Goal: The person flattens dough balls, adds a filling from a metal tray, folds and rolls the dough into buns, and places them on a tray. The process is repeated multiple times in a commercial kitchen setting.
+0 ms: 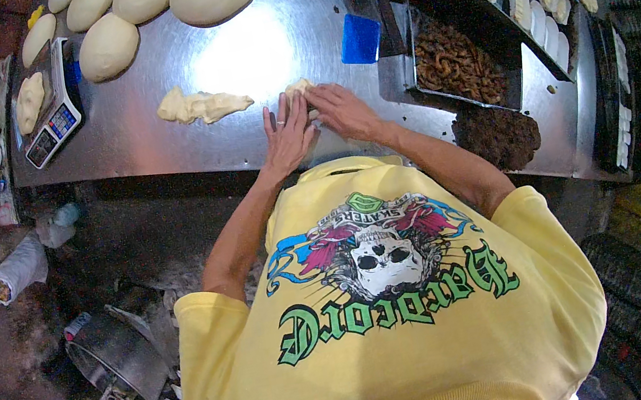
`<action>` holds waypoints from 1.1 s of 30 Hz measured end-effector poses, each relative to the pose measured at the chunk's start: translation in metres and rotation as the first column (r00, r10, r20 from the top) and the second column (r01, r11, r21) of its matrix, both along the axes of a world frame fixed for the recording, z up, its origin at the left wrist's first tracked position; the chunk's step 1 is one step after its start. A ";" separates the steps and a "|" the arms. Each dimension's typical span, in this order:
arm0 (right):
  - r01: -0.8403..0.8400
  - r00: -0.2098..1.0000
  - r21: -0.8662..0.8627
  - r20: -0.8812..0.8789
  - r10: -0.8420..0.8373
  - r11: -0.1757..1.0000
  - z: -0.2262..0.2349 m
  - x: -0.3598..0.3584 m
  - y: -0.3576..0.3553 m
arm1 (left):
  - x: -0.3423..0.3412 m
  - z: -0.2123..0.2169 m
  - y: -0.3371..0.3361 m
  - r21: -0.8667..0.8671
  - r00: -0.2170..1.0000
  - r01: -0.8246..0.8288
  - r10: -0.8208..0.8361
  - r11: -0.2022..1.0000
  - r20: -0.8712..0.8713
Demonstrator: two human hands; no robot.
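Steel table (157, 134) — left hand (288, 133), right hand (341, 110), fingers flat, together on small dough piece (298, 87).

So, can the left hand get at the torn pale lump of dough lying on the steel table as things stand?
Probably yes. The left hand lies flat on the steel table, and the torn pale lump of dough lies just to its left, with only bare steel showing between them.

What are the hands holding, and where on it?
Both hands, left and right, press flat on a small dough piece against the table; not gripped.

Glare-lit steel worktable (157, 134) above a dark, cluttered floor (24, 351).
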State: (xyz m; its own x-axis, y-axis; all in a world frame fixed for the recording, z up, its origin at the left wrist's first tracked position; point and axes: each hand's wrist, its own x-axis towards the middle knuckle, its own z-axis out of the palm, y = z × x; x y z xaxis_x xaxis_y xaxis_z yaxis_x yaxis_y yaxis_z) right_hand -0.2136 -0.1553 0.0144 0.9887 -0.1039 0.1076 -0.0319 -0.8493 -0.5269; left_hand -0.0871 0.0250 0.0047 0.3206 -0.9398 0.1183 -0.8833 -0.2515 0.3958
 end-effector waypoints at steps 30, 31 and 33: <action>0.538 0.831 0.038 -0.188 -0.523 0.842 -0.006 0.040 -0.032 | 0.060 -0.014 -0.034 0.120 0.935 -0.334 0.345 0.935 -0.086; 0.555 0.825 0.063 -0.168 -0.539 0.830 -0.009 0.043 -0.031 | 0.057 -0.013 -0.039 0.125 0.913 -0.376 0.390 0.918 -0.122; 0.491 0.866 0.011 -0.118 -0.486 0.871 -0.006 0.054 -0.031 | 0.052 -0.006 -0.047 0.137 0.896 -0.415 0.430 0.899 -0.113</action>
